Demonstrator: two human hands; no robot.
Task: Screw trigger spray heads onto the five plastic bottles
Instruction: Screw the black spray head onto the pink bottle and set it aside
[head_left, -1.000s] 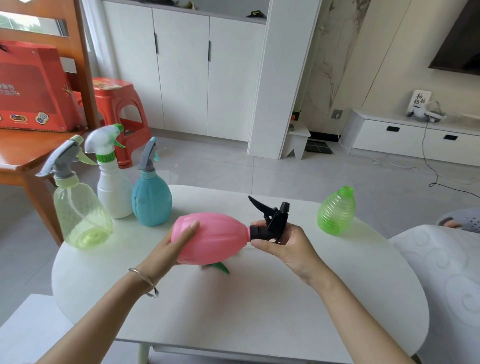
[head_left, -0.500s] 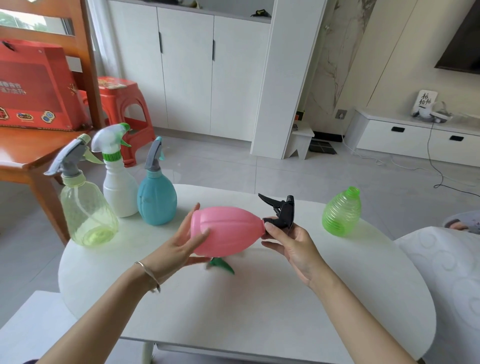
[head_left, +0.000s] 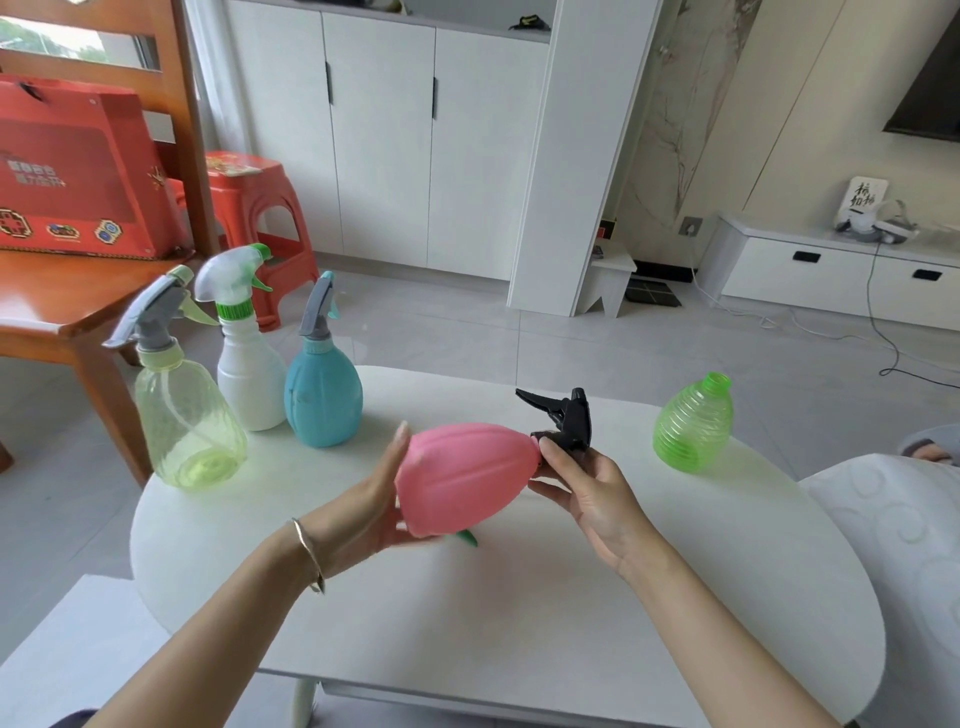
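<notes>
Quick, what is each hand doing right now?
Left hand: closed on the pink bottle, held on its side.
Right hand: fingers closed on the black spray head at the bottle's neck.

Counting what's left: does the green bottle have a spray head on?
No. The green bottle stands upright on the table with its threaded neck bare and open.

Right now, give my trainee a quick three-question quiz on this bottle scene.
1. True or false: the green bottle has a spray head.
2. How many bottles stand finished at the table's left?
3. Which hand holds the black head: A left, B right?

Key: 1 false, its neck is open. 2 three: yellow, white, blue. 3 B; the right hand holds it, the left hand holds the pink bottle.
</notes>
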